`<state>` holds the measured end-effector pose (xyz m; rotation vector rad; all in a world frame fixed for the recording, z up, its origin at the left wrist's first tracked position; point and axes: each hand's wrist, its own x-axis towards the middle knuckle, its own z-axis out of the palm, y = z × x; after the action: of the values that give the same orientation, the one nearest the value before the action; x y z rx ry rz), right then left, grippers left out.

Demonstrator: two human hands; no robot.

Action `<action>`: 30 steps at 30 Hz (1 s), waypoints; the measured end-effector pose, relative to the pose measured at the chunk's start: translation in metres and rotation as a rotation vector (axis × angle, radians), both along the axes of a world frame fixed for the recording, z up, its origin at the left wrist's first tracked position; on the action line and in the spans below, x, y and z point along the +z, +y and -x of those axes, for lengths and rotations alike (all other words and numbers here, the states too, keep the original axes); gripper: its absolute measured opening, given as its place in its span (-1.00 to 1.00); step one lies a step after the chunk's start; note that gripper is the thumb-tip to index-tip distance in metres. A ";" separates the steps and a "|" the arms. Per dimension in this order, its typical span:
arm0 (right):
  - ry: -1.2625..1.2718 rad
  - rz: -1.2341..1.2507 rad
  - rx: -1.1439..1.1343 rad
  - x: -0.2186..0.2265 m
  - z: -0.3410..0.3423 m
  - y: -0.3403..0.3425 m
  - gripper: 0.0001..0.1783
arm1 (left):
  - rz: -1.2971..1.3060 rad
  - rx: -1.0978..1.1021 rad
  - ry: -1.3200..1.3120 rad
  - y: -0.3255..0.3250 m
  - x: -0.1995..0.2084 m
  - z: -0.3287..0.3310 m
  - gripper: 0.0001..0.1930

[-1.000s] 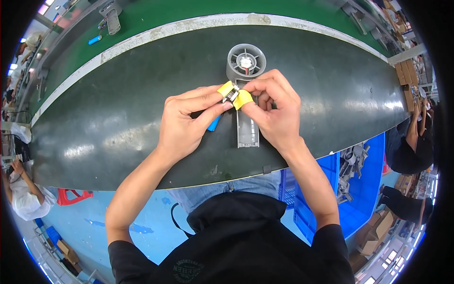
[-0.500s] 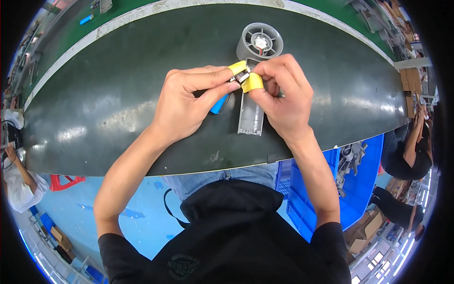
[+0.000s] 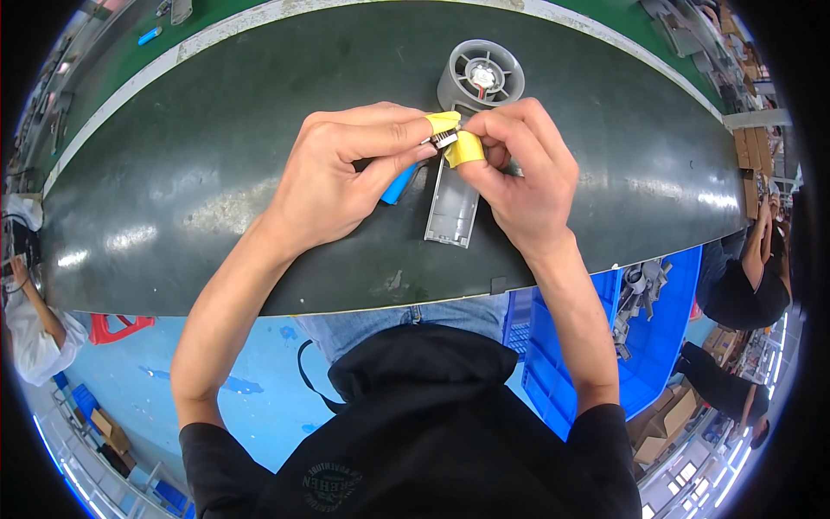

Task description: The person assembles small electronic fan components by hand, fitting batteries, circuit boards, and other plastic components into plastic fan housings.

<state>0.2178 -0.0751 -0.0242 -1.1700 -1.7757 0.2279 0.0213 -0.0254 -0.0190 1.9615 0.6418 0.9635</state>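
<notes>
My left hand (image 3: 350, 169) pinches a small dark circuit board (image 3: 444, 139) with a pale edge between thumb and index finger. Yellow wrapping (image 3: 443, 121) covers that index fingertip. From the other side my right hand (image 3: 523, 164) closes its fingers at the board's right end; a similar yellow wrap (image 3: 465, 149) is on its thumb. Whatever lies between the right fingertips is too small to make out. Beneath the hands lies a grey plastic housing (image 3: 451, 208), a long open handle topped by a round spoked ring (image 3: 481, 73). A blue cylindrical battery (image 3: 398, 184) shows under my left hand.
The dark green table (image 3: 173, 199) has a curved pale far edge. A blue bin (image 3: 644, 346) with grey plastic parts (image 3: 638, 298) stands below the table at my right. A red stool (image 3: 121, 329) is at the lower left. Other people are at both sides.
The housing has turned slightly, its handle end shifting left and its ring a little right. Both hands keep their pinch, and the board tilts flatter.
</notes>
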 end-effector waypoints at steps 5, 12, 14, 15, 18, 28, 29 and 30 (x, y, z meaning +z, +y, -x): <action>0.021 0.030 -0.035 0.004 0.002 0.004 -0.80 | 0.167 0.070 -0.077 0.001 -0.009 -0.008 -0.77; 0.435 0.709 -0.192 0.017 0.017 -0.025 -0.37 | 0.601 0.160 -0.338 0.003 -0.005 -0.017 -0.70; 0.457 0.641 -0.128 0.027 0.015 0.003 -0.40 | 0.666 0.155 -0.321 0.031 0.000 -0.019 -0.71; 0.473 0.610 -0.079 0.030 0.014 0.026 -0.42 | 0.662 0.218 -0.350 0.050 0.003 -0.022 -0.73; 0.202 0.494 -0.096 0.030 0.014 0.114 -0.45 | 0.586 0.330 -0.337 0.121 0.019 -0.014 -0.75; 0.090 0.354 -0.190 -0.010 0.014 0.265 -0.55 | 0.002 0.749 0.015 0.234 -0.036 -0.011 -0.52; 0.091 0.373 -0.172 -0.007 0.000 0.258 -0.55 | -0.072 0.763 0.027 0.229 -0.037 -0.014 -0.48; 0.093 0.393 -0.158 -0.005 -0.015 0.249 -0.55 | -0.124 0.771 0.037 0.228 -0.035 -0.012 -0.46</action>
<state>0.2331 0.1742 -0.0289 -1.5442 -1.5885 0.5465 0.0335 0.2029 -0.0540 1.8516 1.4461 1.4443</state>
